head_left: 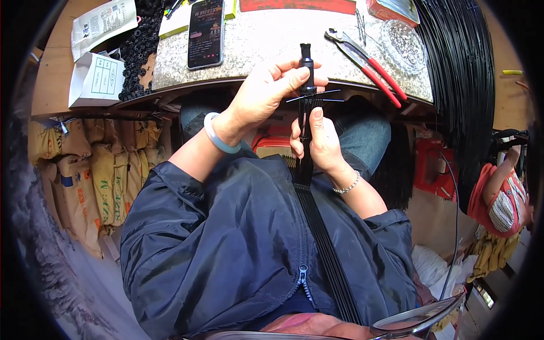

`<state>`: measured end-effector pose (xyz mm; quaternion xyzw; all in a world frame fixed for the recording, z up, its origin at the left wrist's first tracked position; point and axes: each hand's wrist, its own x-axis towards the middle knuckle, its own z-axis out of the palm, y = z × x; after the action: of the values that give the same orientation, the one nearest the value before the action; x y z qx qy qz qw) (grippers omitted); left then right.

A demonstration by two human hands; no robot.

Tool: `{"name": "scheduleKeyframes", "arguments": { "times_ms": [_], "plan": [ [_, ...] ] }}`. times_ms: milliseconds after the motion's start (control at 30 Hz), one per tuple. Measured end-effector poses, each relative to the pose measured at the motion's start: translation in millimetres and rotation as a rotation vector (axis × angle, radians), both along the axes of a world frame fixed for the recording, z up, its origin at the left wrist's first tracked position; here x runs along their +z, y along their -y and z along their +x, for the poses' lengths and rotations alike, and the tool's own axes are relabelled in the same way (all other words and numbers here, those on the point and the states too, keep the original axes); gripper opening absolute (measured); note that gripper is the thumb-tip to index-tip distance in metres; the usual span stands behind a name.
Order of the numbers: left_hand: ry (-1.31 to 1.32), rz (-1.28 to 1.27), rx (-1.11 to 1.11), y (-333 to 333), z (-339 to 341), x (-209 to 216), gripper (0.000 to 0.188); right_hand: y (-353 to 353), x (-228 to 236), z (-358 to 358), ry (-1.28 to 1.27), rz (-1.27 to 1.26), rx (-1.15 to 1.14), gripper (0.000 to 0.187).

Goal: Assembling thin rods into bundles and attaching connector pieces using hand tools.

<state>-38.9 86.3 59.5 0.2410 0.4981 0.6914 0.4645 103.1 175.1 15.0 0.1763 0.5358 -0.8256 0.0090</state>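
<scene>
Upright in front of me is a black umbrella frame, its long thin ribs (326, 243) running down over my jacket. My left hand (258, 96) is closed round the black cylindrical piece (306, 82) at its top, thumb across the front. Above the thumb a notched black end sticks up. Just below, several thin rib ends (326, 100) splay out sideways. My right hand (325, 141) grips the bundled ribs lower down, thumb pointing up. Its fingers are partly hidden behind the bundle.
On the speckled tabletop (249, 48) lie a phone (205, 37), red-handled pincers (374, 71) and a clear glass dish (403, 48). Small black parts (136, 56) and a white box (96, 85) are left. Long black rods (459, 73) hang at right; another person (501, 195) sits beyond.
</scene>
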Motion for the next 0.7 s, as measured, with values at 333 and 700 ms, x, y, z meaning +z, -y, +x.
{"name": "scheduleKeyframes", "arguments": {
  "times_ms": [333, 700],
  "plan": [
    [-0.050, -0.106, -0.031, 3, -5, 1, 0.035, 0, 0, -1, -0.020, 0.004, -0.001, 0.065],
    [0.106, -0.054, -0.095, 8, -6, 0, 0.028, 1, 3, -1, -0.077, 0.042, 0.037, 0.066]
  ]
}}
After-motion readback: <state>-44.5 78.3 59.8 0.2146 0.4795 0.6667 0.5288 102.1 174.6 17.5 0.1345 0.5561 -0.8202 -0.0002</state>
